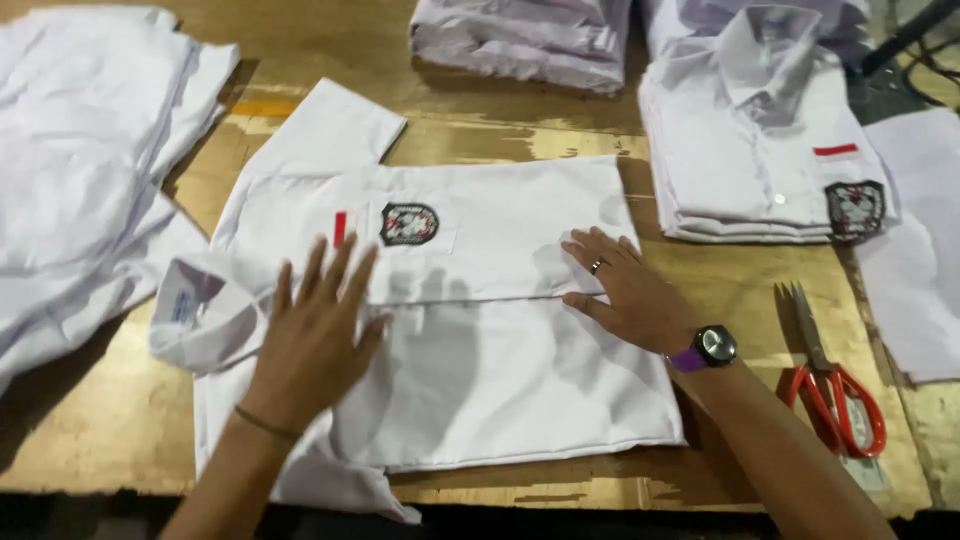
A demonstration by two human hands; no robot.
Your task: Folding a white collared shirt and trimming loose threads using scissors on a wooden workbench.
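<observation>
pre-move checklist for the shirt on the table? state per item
1. Left hand flat on the white shirt, beside the collar: ok.
2. Right hand flat on the shirt near the front opening: ok.
3. Badge facing up, uncovered: ok.
4. Far sleeve spread out, not tucked: not ok.
5. Red-handled scissors lie apart from the shirt: ok.
6. Buttons closed along the front: cannot tell.
</observation>
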